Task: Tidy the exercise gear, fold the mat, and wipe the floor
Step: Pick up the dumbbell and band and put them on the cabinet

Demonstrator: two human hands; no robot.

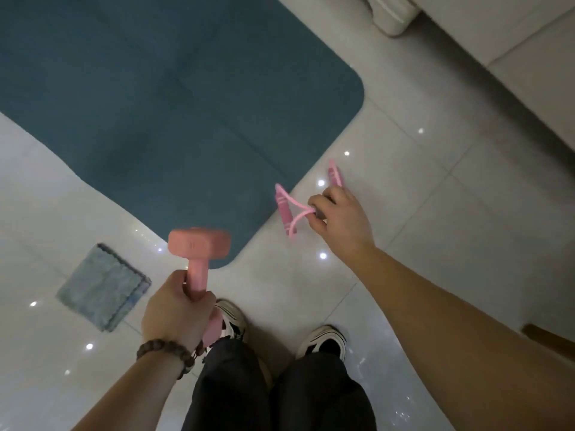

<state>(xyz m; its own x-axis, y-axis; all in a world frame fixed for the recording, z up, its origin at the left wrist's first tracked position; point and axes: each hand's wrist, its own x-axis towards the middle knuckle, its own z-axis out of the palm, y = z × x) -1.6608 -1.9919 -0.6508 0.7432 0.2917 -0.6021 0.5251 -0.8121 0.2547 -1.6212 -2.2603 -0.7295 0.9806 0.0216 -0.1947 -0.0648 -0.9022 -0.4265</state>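
My left hand (175, 312) grips the handle of a pink dumbbell (199, 245), held upright above the floor near my left shoe. My right hand (339, 217) pinches the middle of a pink figure-eight resistance band (284, 208); its two foam handles hang to either side just off the mat's corner. A dark teal exercise mat (174, 113) lies flat on the white tiled floor (435, 213), filling the upper left. A folded grey cloth (104, 289) lies on the tiles to the left of my left hand.
A white sofa or cabinet base (510, 51) runs along the upper right, with a white object (392, 17) by it. A brown wooden piece (547, 337) shows at the right edge. My two black-and-white shoes (323, 342) stand at the bottom centre.
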